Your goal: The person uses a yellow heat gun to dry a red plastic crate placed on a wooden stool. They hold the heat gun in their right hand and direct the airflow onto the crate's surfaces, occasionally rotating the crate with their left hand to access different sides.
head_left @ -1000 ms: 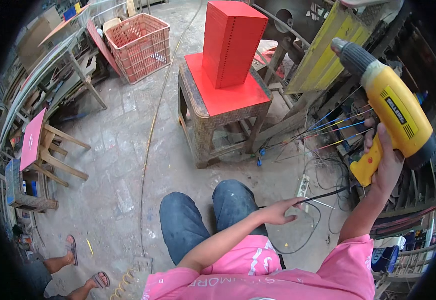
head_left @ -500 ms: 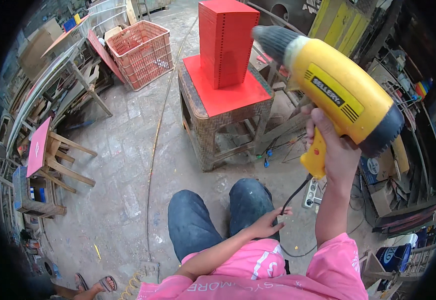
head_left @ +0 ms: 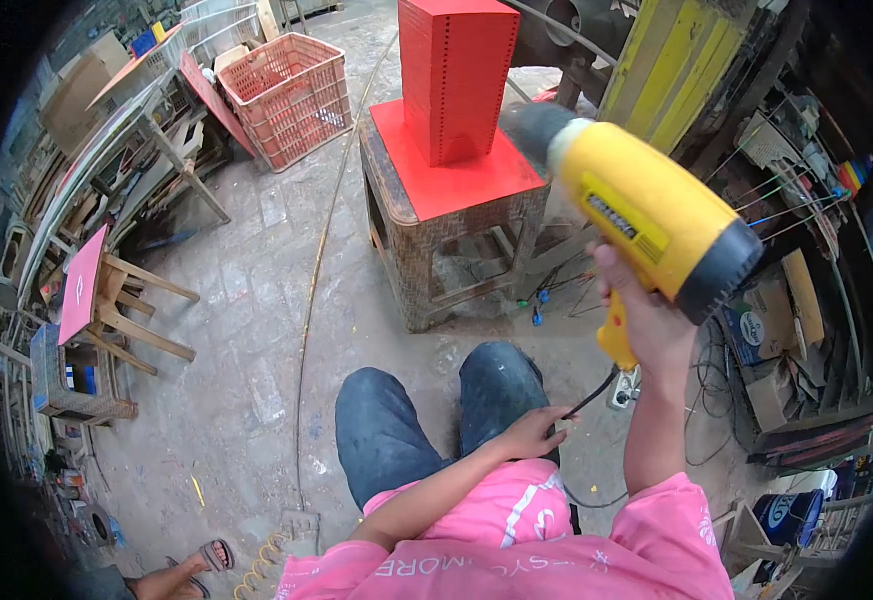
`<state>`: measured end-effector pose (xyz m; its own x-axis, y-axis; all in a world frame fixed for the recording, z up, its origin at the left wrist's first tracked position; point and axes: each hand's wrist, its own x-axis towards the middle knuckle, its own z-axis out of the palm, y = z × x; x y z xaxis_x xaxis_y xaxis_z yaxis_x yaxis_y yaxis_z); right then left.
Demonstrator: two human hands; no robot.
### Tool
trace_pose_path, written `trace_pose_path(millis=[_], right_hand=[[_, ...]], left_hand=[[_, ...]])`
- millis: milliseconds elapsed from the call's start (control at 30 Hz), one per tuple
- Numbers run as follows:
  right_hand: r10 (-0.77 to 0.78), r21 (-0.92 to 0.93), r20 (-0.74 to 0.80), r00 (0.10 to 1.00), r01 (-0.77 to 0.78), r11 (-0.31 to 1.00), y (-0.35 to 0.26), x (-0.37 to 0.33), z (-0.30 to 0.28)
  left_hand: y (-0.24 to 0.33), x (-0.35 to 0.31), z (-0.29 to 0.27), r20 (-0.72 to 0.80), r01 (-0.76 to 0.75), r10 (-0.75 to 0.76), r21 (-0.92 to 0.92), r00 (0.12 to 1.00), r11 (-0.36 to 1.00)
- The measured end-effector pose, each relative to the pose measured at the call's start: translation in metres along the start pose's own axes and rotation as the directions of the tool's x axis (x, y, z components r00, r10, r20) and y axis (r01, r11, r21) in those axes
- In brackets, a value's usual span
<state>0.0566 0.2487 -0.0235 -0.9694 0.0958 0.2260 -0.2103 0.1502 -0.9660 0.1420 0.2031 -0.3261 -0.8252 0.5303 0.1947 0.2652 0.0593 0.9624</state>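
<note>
A yellow heat gun [head_left: 647, 215] with a black nozzle and black rear cap is gripped in my right hand [head_left: 657, 320]. Its blurred nozzle points toward a tall red box [head_left: 457, 85], with a small gap between them. The box stands upright on a red sheet [head_left: 437, 195], and a row of small dark holes runs down one edge. A worn, patterned stool [head_left: 412, 270] carries both. My left hand [head_left: 535, 432] rests by my right thigh, its fingers closed at the black cord [head_left: 597, 390] hanging from the heat gun's handle.
A power strip [head_left: 625, 388] lies on the floor at right. Back left stand a pink plastic crate [head_left: 292, 105] and a small pink-topped stool [head_left: 82, 283]. A long hose [head_left: 307, 310] crosses the floor. Another person's sandalled foot [head_left: 212, 556] shows at lower left.
My right hand has moved the heat gun left and slightly down. My left hand has shifted up a little, its fingers closing at the cord. The other person's feet have shifted.
</note>
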Motion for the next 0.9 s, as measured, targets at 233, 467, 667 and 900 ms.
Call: trace_pose_path(millis=[233,467,667,900], right_hand=[[-0.019,-0.013,0.125,0.992,0.021,1.0,0.018,-0.004,-0.014],[-0.128,-0.174,-0.185,0.974,0.096,0.98,0.038,0.007,-0.039],[0.041,-0.145,-0.009,0.999,-0.042,0.989,0.04,-0.01,-0.026],[0.106,0.007,0.178,0.978,-0.109,0.994,0.036,-0.029,-0.02]], left_hand=[[0.004,0.002,0.001,0.033,0.001,-0.004,0.093,0.999,0.996],[0.007,0.002,0.0,0.084,0.018,-0.036,0.209,0.996,0.978],[0.004,-0.001,0.007,0.082,-0.094,0.072,0.306,0.994,0.947],[-0.001,-0.002,0.012,0.088,-0.18,0.16,0.31,0.983,0.934]])
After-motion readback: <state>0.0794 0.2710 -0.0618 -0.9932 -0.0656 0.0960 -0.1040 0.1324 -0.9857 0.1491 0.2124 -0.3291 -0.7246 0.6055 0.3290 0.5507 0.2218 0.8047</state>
